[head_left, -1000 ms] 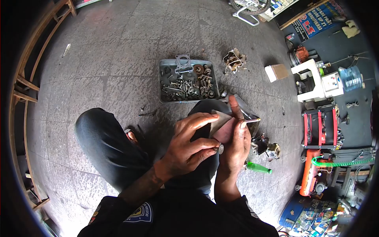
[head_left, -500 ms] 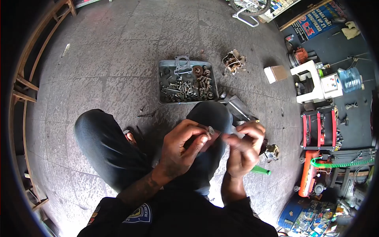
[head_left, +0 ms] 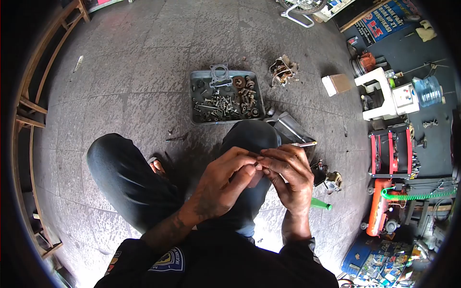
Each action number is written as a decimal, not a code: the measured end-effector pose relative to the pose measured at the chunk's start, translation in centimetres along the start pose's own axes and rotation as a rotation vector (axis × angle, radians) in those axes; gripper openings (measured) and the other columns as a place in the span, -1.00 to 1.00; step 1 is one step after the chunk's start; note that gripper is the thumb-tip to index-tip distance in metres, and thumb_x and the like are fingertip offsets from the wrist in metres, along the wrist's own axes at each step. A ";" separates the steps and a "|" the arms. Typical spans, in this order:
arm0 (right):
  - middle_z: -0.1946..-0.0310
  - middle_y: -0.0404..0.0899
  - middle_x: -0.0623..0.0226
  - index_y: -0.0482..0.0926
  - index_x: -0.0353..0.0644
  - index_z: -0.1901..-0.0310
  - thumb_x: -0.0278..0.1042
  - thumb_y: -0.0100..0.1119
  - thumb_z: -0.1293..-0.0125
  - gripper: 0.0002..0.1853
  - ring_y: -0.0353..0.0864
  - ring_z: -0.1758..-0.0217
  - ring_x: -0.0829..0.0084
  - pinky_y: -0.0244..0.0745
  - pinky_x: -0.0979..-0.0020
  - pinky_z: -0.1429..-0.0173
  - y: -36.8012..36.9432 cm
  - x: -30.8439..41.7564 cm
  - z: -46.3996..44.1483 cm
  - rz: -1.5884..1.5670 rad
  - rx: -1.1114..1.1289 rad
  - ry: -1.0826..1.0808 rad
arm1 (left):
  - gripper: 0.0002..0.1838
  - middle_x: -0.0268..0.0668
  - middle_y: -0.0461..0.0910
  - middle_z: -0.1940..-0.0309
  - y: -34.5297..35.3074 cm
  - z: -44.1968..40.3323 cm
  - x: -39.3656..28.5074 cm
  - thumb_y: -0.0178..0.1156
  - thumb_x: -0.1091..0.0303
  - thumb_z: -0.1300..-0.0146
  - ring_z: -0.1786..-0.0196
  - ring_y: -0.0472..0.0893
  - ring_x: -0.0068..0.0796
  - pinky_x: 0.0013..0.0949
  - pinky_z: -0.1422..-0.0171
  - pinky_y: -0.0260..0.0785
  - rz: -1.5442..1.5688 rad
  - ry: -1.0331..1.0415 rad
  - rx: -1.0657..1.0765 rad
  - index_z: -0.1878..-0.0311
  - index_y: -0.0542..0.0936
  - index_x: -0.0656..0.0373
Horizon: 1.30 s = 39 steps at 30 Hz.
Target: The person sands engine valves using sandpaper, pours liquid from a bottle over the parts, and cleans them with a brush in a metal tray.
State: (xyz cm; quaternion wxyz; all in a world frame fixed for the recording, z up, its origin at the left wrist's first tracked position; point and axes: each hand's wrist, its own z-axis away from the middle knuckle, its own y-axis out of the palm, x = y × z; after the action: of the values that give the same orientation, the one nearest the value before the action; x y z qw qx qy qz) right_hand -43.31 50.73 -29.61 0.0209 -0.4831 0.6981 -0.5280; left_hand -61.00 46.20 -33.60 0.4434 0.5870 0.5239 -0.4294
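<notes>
Hands (head_left: pixel 225 178) meet above a grey tiled workshop floor (head_left: pixel 144 72).

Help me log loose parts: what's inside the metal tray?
The tray holds a pile of bolts, spring-like parts and a round brown part; a flat metal plate overlaps its far rim. Whatever lies beneath the pile is covered.

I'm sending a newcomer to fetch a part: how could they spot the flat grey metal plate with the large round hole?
On the grey tiled floor, find the grey rectangular tray. At its far rim, left of the round brown disc, lies the flat grey metal plate. Its large round opening sets it apart from the small silvery bolts.
</notes>
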 end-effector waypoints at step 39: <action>0.03 0.63 -0.01 0.49 -0.27 0.15 -0.58 0.16 -0.34 -0.91 0.62 0.01 0.35 0.54 0.34 -0.08 3.5 -1.1 1.0 -0.958 -0.460 0.547 | -0.62 -0.20 0.51 0.07 1.4 -1.9 -0.3 0.20 0.48 -0.26 0.25 0.61 -0.30 -0.29 0.22 0.50 -0.468 0.086 -0.196 -0.16 0.52 0.13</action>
State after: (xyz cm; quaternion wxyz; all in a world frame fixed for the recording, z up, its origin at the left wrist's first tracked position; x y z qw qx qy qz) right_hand -44.51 50.67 -33.22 -0.5051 -0.5830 0.4789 -0.4191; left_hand -59.57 47.85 -32.76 0.3640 0.4218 0.7029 -0.4421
